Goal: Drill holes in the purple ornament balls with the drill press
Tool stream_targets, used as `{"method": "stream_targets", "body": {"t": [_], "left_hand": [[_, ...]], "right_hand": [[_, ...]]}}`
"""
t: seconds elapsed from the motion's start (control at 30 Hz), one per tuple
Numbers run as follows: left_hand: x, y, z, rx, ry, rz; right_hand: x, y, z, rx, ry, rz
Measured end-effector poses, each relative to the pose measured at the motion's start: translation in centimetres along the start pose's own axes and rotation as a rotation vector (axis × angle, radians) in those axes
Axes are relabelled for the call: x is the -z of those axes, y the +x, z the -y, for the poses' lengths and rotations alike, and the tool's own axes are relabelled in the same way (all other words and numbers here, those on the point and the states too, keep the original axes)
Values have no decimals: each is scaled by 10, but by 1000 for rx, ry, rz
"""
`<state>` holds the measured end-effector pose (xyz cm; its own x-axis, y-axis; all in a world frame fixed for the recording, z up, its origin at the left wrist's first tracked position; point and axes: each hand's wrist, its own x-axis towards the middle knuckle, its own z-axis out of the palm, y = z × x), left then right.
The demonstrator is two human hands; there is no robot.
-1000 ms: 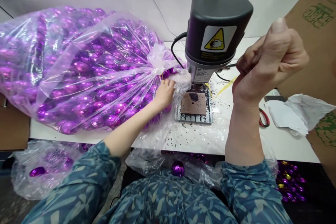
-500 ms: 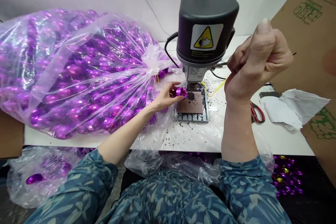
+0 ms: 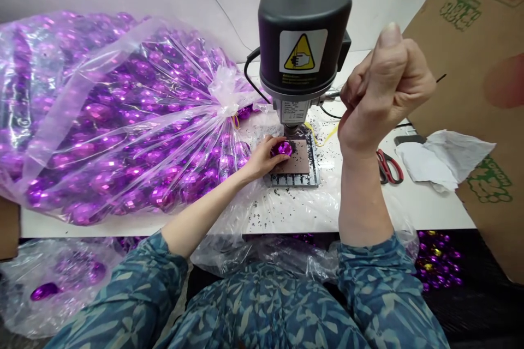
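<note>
My left hand (image 3: 265, 158) is closed around a shiny purple faceted ball (image 3: 282, 148), thumb on the near side and fingers on the far side. The ball is over a brown square board (image 3: 298, 161) on the drill press's metal base (image 3: 314, 179), just beneath the black motor head (image 3: 303, 27). My right hand (image 3: 387, 92), raised in a fist, grips the press's feed lever (image 3: 331, 96) to the right of the head. Most of the lever's grip is hidden inside the fist. Dark shavings lie around the base.
A big clear bag (image 3: 123, 120) of purple balls fills the table's left side. Red-handled scissors (image 3: 389, 168) and crumpled white paper (image 3: 444, 161) lie at right, before a cardboard box (image 3: 462, 65). Below the table are more purple and gold balls (image 3: 438, 262) and a plastic bag (image 3: 53, 294).
My left hand has brought the purple ball in under the press head, over the board. My right hand keeps its grip on the lever. The whole view has shifted slightly.
</note>
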<state>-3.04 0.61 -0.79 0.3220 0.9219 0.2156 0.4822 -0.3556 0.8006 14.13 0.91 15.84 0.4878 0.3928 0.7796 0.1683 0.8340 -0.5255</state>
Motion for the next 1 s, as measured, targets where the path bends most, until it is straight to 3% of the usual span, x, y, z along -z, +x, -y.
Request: {"method": "stream_targets", "body": {"t": [0.1, 0.37, 0.67, 0.83, 1.0], "left_hand": [[-9, -1, -3, -8, 24, -50], [-37, -8, -12, 125, -187, -162], [-41, -10, -7, 114, -218, -195], [-42, -10, -3, 76, -219, -196], [-41, -11, -4, 69, -211, -192]], "right_hand": [[1, 0, 2, 27, -34, 11], [1, -2, 0, 38, -155, -6], [8, -7, -1, -6, -33, 41], [12, -20, 6, 50, 43, -42], [14, -27, -4, 68, 138, -112]]}}
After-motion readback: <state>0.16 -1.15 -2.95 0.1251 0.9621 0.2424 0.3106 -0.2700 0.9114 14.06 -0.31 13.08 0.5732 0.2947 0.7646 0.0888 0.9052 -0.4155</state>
